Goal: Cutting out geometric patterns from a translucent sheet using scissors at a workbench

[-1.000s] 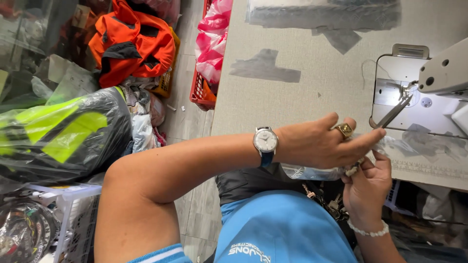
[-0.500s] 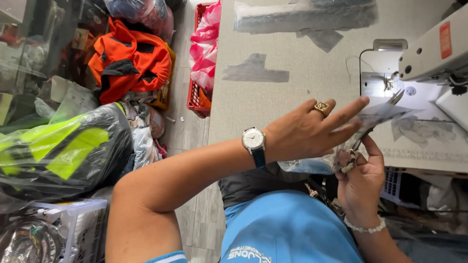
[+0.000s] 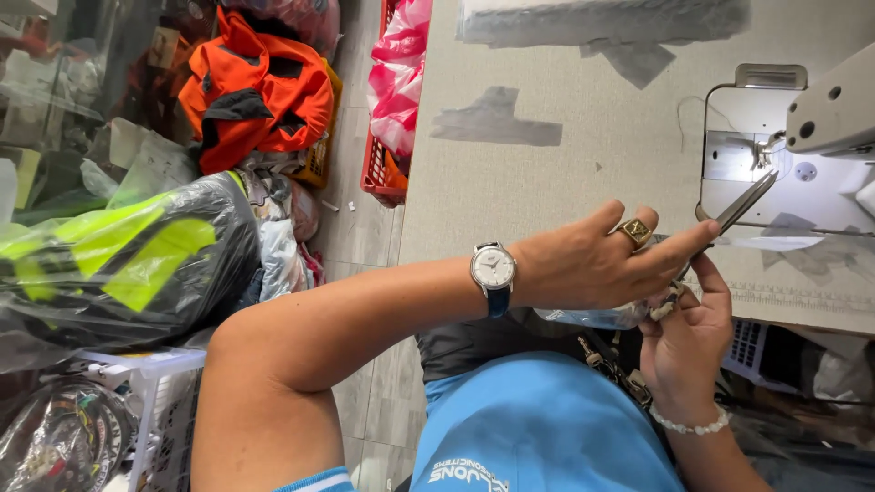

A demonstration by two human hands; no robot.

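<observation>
We see the fingertips of the left hand (image 3: 597,264) stretched out to the right, index and middle finger meeting the shank of a pair of scissors (image 3: 729,219) just where the blades leave the handles. The fingers lie long and loose rather than curled; whether they pinch the metal or only rest on it we cannot tell. The right hand (image 3: 688,342) comes up from below with its fingers closed around the scissor handles, thumb rising beside them. The blades point up and to the right, tips near the white sewing machine (image 3: 834,114), over its pale bed plate. A thin strip of pale fabric (image 3: 770,243) lies just under the blades. The left forearm crosses the view from lower left, bent at the elbow, wearing a wristwatch (image 3: 493,270) and a gold ring (image 3: 634,230). The right wrist carries a bead bracelet (image 3: 690,424). Further out, the grey table (image 3: 547,182) holds grey cloth pieces (image 3: 497,120).
</observation>
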